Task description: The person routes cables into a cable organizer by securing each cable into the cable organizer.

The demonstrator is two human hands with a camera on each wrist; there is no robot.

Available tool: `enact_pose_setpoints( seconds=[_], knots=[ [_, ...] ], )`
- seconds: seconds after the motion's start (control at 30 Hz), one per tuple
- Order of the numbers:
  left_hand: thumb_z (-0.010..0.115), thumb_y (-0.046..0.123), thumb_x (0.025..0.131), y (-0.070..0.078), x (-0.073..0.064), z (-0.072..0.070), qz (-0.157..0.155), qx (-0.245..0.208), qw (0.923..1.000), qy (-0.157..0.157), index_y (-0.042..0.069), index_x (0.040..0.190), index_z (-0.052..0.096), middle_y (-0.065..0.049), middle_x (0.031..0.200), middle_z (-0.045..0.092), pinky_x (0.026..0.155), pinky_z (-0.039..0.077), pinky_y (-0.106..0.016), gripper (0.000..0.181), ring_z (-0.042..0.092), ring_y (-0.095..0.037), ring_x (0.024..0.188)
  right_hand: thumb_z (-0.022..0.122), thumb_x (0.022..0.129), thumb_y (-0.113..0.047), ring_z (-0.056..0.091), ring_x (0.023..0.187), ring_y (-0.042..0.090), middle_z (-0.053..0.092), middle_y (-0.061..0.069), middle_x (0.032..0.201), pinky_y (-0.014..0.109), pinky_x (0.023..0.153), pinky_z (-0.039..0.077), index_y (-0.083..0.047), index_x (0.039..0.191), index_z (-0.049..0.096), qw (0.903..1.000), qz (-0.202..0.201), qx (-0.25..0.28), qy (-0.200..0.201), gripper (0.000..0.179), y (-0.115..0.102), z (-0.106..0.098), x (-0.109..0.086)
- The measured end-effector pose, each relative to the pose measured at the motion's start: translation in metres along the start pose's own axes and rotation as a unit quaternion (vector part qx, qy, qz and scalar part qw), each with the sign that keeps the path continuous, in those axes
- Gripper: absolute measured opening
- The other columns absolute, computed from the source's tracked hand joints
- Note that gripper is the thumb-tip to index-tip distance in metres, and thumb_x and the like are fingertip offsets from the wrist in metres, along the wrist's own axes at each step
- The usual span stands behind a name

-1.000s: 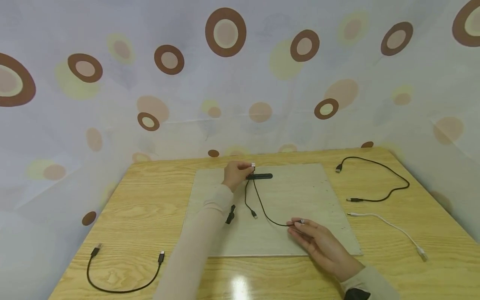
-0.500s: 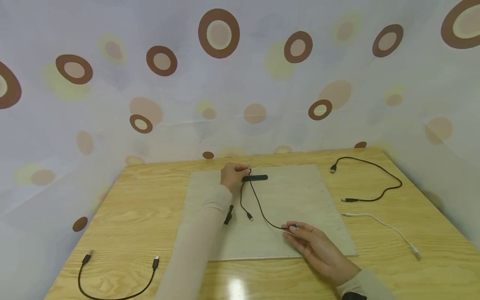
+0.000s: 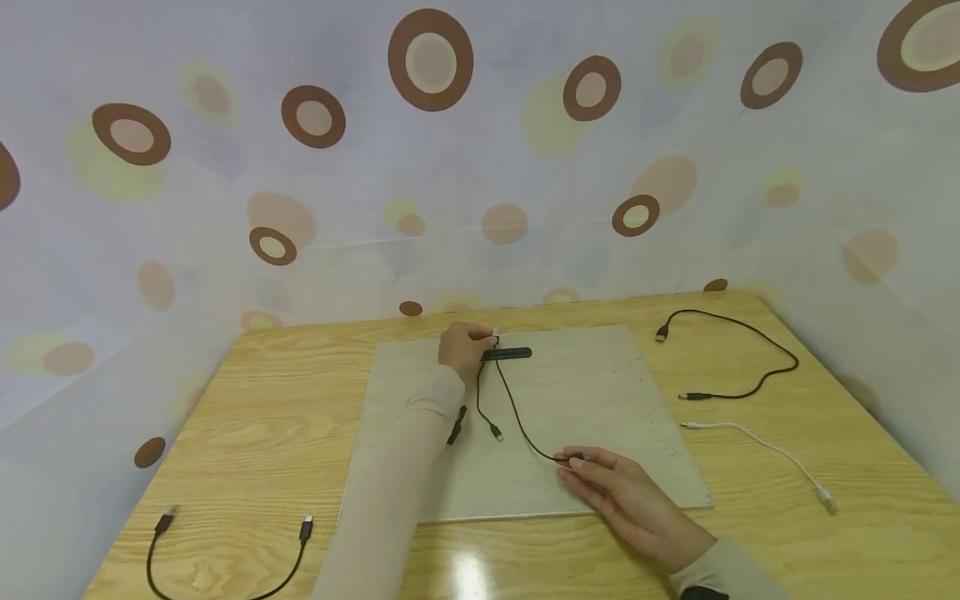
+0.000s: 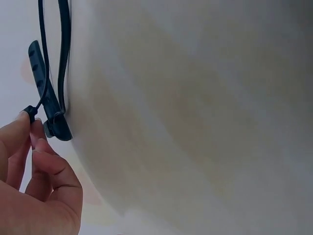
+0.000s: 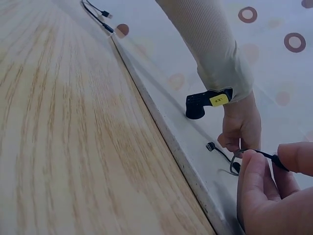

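Observation:
My left hand is at the far side of the pale board, pinching a small black cable plug with a light metal tip between thumb and finger. From there a thin black cable runs forward in a curve to my right hand. The thumb and fingers of that hand pinch the cable's other connector above the front right of the board. Right beside the left fingertips is a dark notched bar. A second black cable meets the bar's near end, and its USB plug points forward.
The board lies on a wooden table. On the right are another black cable and a white cable. One more black cable curves at the front left. A patterned curtain hangs behind.
The head view has turned slightly right, so everything sits further left in it. The right hand has come a little nearer. Both hands keep hold of the cable's ends.

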State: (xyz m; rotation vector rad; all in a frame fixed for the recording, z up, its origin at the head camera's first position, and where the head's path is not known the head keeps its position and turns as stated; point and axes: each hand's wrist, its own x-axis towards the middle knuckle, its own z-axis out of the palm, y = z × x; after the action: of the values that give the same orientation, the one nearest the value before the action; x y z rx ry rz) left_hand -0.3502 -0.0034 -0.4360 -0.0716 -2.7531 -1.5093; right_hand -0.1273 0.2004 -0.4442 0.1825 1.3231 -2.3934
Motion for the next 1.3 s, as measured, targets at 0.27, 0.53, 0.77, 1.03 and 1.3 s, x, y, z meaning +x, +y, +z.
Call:
enact_pose_setpoints(
  seconds=[0.27,0.53,0.77,1.03,1.3],
  knots=[
    [0.07,0.02,0.089,0.005,-0.005,-0.004,0.0,0.022,0.9998,-0.001,0.009,0.101,0.076,-0.008,0.102,0.072,0.087,0.051,-0.038,0.017,0.064,-0.026,0.099,0.058,0.095,-0.003,0.06,0.113,0.018,0.06,0.01,0.117,0.028,0.101,0.044,0.004,0.121,0.054,0.9999,0.003,-0.014,0.0,0.027,-0.001,-0.002,-0.001],
    [0.07,0.018,0.089,0.009,-0.001,-0.005,-0.004,0.052,0.9984,-0.021,0.01,0.099,0.077,-0.005,0.099,0.073,0.085,0.052,-0.036,0.014,0.065,-0.023,0.095,0.058,0.095,-0.003,0.06,0.113,0.017,0.06,0.009,0.117,0.027,0.101,0.043,0.003,0.119,0.055,0.9998,0.003,-0.016,-0.009,0.025,-0.001,-0.004,-0.003],
    [0.071,0.023,0.089,0.006,0.006,0.0,-0.011,0.099,0.9949,-0.017,0.014,0.102,0.077,-0.003,0.099,0.073,0.078,0.054,-0.036,0.017,0.067,-0.022,0.092,0.058,0.095,-0.005,0.06,0.114,0.017,0.059,0.009,0.119,0.027,0.101,0.043,0.006,0.126,0.049,0.9997,0.007,-0.02,-0.013,0.034,-0.002,-0.004,-0.004],
    [0.071,0.023,0.088,0.005,0.006,0.003,-0.005,0.107,0.9942,-0.007,0.011,0.104,0.076,-0.006,0.103,0.072,0.08,0.055,-0.037,0.02,0.067,-0.024,0.095,0.058,0.095,-0.005,0.059,0.115,0.016,0.058,0.009,0.12,0.028,0.102,0.043,0.009,0.128,0.049,0.9988,-0.003,-0.049,-0.011,0.037,-0.001,-0.002,-0.004],
    [0.071,0.02,0.088,0.006,0.006,0.007,-0.004,0.128,0.9918,-0.003,0.009,0.102,0.076,-0.008,0.105,0.072,0.08,0.055,-0.039,0.019,0.067,-0.026,0.096,0.056,0.096,-0.004,0.059,0.114,0.017,0.058,0.01,0.12,0.029,0.1,0.044,0.013,0.129,0.047,0.9946,-0.017,-0.103,0.001,0.039,-0.001,0.0,-0.002]
  ],
)
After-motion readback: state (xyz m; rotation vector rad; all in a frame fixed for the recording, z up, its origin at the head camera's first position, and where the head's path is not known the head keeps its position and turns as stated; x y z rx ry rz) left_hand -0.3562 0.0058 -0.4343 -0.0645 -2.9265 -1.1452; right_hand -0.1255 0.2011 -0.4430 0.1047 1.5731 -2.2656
